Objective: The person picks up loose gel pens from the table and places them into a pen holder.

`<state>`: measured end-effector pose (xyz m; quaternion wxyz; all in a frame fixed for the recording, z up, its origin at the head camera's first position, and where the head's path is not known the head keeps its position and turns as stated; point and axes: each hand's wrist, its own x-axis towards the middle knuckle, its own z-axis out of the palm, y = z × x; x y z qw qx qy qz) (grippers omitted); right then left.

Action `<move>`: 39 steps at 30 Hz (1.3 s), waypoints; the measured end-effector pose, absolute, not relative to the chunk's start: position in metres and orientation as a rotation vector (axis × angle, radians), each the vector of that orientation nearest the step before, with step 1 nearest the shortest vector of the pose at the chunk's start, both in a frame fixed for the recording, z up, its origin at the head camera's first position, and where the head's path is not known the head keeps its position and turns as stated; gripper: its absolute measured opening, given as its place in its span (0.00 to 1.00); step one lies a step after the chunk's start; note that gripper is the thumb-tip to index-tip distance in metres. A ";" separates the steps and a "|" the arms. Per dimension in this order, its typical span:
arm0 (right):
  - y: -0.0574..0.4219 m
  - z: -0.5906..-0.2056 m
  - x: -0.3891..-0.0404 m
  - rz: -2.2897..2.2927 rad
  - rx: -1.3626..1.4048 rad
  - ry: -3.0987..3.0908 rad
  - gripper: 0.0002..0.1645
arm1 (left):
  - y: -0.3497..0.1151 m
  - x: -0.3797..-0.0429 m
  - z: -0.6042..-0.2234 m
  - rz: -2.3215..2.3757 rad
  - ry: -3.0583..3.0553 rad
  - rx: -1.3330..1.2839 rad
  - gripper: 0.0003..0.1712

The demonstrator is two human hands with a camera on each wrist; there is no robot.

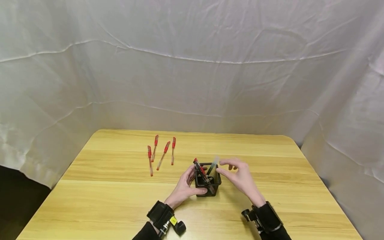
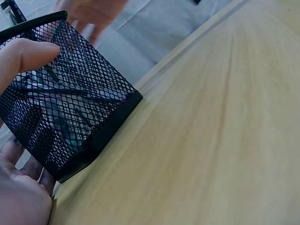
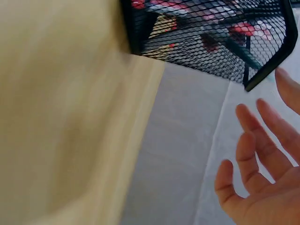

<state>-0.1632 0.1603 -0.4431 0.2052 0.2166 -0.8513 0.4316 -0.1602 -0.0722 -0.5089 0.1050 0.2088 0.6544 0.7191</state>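
A black mesh pen holder (image 1: 207, 190) stands on the table with several pens in it. My left hand (image 1: 187, 186) grips its left side, thumb (image 2: 40, 54) across the near wall and the other fingers around behind. Inside, a red-capped pen (image 1: 201, 170) leans to the left. Another pen with a pale, blurred upper end (image 1: 215, 161) tilts right, past the rim. My right hand (image 1: 240, 176) is just right of the holder, fingers loosely spread beside that pale end. In the right wrist view, the right fingers (image 3: 253, 154) hold nothing, near the rim corner.
Several red-capped pens lie apart on the wooden table left of the holder, among them a leftmost pen (image 1: 150, 161) and a rightmost pen (image 1: 173, 151). A pale cloth (image 1: 192, 83) hangs behind the table's far edge. Each wrist wears a black camera strap.
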 end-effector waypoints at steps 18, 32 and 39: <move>0.183 -0.480 -0.156 2.451 0.757 -2.574 0.62 | -0.074 -0.161 -0.511 2.121 1.900 0.545 0.62; 0.162 -0.504 -0.164 2.563 0.753 -2.214 0.65 | -0.073 -0.159 -0.515 2.149 1.923 0.636 0.68; 0.160 -0.508 -0.166 2.586 0.827 -2.090 0.62 | -0.075 -0.160 -0.514 2.238 1.811 0.701 0.74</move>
